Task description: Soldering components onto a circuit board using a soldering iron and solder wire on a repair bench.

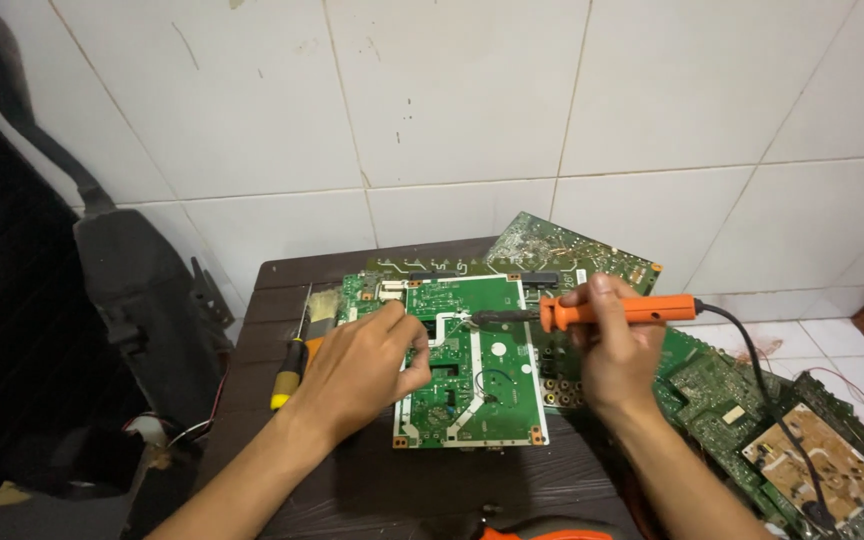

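Note:
A green circuit board [487, 375] with white traces lies flat on a small dark wooden table [282, 275]. My right hand [607, 355] grips an orange-handled soldering iron [617, 312] held level, its dark tip reaching left onto the upper middle of the board. My left hand [362, 365] rests on the board's left side, fingers pinched near the iron's tip; whether a thin solder wire sits between them is too small to tell.
A yellow-and-black screwdriver [292, 365] lies at the table's left edge. More circuit boards [572, 255] lie behind and in a heap [792, 450] on the tiled floor at right. A black bag [142, 290] leans against the white tiled wall on the left.

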